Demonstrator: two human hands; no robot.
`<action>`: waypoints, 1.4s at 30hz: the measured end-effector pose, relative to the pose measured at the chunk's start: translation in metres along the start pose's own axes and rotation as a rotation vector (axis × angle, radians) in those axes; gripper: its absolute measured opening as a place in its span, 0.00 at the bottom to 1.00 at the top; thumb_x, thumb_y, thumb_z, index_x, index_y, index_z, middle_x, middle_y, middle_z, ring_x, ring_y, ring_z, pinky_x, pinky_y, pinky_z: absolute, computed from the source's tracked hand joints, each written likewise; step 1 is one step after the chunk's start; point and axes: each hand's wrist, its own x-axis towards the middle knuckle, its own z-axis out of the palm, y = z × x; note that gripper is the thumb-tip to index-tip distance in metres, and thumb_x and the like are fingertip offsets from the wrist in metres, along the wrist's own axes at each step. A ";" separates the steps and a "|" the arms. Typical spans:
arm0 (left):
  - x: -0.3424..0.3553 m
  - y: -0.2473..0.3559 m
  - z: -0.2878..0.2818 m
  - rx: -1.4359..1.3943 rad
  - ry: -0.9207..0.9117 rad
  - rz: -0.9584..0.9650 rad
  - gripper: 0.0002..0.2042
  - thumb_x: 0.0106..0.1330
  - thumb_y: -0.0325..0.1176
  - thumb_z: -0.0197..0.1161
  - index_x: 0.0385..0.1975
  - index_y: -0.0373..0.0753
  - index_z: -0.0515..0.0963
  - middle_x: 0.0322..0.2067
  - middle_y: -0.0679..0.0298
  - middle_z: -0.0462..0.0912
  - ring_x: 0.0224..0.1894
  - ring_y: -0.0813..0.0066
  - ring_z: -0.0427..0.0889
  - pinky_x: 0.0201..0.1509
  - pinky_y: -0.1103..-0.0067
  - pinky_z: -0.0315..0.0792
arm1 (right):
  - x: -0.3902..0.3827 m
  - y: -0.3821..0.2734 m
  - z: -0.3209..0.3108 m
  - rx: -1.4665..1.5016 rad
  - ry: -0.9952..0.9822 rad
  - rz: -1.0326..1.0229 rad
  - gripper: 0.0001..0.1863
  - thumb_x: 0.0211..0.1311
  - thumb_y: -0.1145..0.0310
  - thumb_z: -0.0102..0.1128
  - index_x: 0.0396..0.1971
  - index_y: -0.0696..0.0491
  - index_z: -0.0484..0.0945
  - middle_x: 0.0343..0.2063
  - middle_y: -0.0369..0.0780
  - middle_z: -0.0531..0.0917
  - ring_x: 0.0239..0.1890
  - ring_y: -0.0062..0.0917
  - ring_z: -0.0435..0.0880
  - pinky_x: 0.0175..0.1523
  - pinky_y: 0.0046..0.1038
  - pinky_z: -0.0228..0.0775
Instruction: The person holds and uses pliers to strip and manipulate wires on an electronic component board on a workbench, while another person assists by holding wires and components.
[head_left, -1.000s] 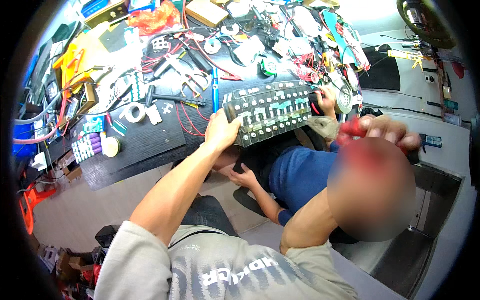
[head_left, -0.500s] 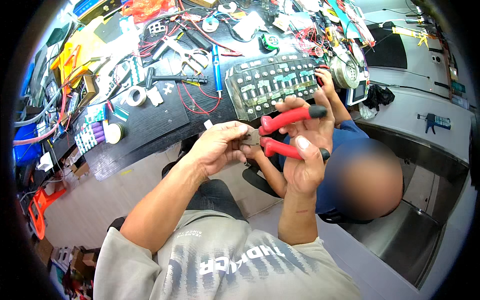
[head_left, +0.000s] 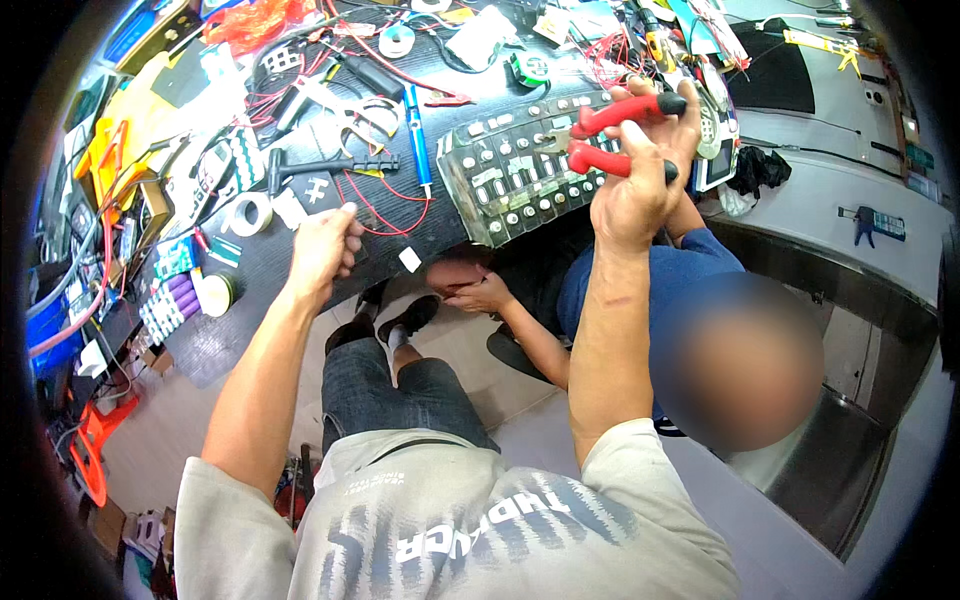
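Observation:
Raised over the table on the right, my right hand is closed on red-handled pliers with dark grip ends. The pliers' jaws point left above a long dark panel with rows of round metal studs and a see-through cover. My left hand is curled at the table's front edge, just below a black-handled hammer; what its fingers hold, if anything, is hidden. A thin red wire curves beside it. A small white piece lies at the table edge between my hands.
A co-worker in a blue shirt sits close on my right, one hand below the panel. A white tape roll, scissors and a blue pen-shaped tool lie on the dark table, with tangled wires and tools behind.
My hands have moved apart: the left went left to the table edge, the right lifted the pliers up and away over the panel. The co-worker's far hand is now hidden.

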 end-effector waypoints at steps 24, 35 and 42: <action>0.026 0.013 -0.012 0.096 0.067 -0.128 0.24 0.79 0.48 0.63 0.21 0.37 0.77 0.12 0.65 0.74 0.08 0.78 0.64 0.11 0.77 0.56 | 0.033 0.061 -0.013 0.035 0.206 0.195 0.18 0.73 0.77 0.56 0.60 0.55 0.68 0.44 0.41 0.81 0.45 0.31 0.84 0.53 0.40 0.80; 0.023 0.015 -0.010 0.116 0.099 -0.115 0.24 0.78 0.47 0.64 0.21 0.36 0.78 0.11 0.65 0.73 0.07 0.78 0.65 0.10 0.78 0.57 | -0.010 0.072 0.025 0.055 0.230 -0.189 0.10 0.63 0.79 0.57 0.43 0.56 0.70 0.37 0.42 0.77 0.35 0.26 0.78 0.49 0.35 0.76; 0.025 0.013 -0.012 0.105 0.082 -0.132 0.25 0.78 0.47 0.64 0.20 0.35 0.79 0.11 0.64 0.74 0.07 0.78 0.65 0.10 0.78 0.57 | 0.017 0.050 0.002 0.099 0.137 0.123 0.29 0.70 0.73 0.56 0.70 0.60 0.66 0.45 0.44 0.81 0.49 0.32 0.81 0.64 0.42 0.74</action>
